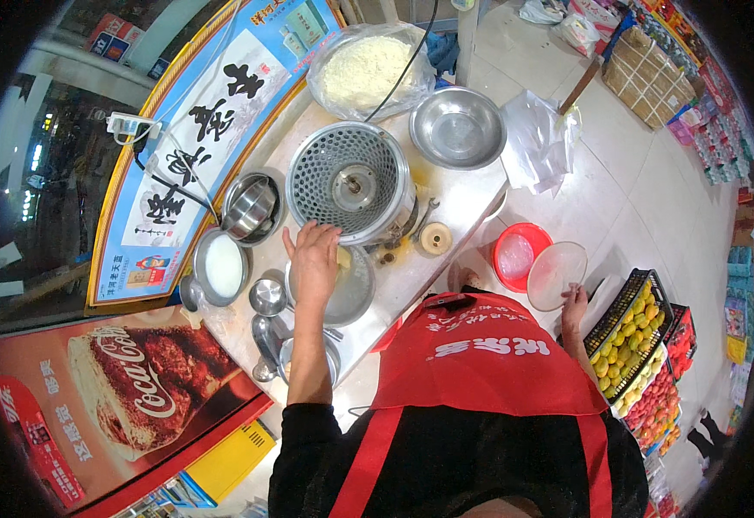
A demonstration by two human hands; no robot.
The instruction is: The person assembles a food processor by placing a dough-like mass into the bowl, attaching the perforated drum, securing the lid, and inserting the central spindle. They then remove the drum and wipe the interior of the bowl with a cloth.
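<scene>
My left hand (pixel 315 259) reaches up to the near left rim of a round metal drum (pixel 348 183) with a perforated inner wall. Its fingers are spread and touch the rim. Under that hand sits a round metal pan (pixel 348 289) with a pale coating, partly hidden by my wrist. Off the table on the right, my right hand (pixel 574 302) pinches the edge of a round translucent lid (pixel 557 272). The lid is tilted beside a red tub (pixel 519 255), slightly overlapping its rim; something pale shows inside.
Pale yellow crumbly material fills a plastic bag (pixel 367 73) at the back. A steel basin (pixel 458 128), a wrench (pixel 427 217), a bowl of white liquid (pixel 222 268), nested steel bowls (pixel 252 210) and a small steel cup (pixel 267 296) surround the drum. A fruit crate (pixel 627 335) stands right.
</scene>
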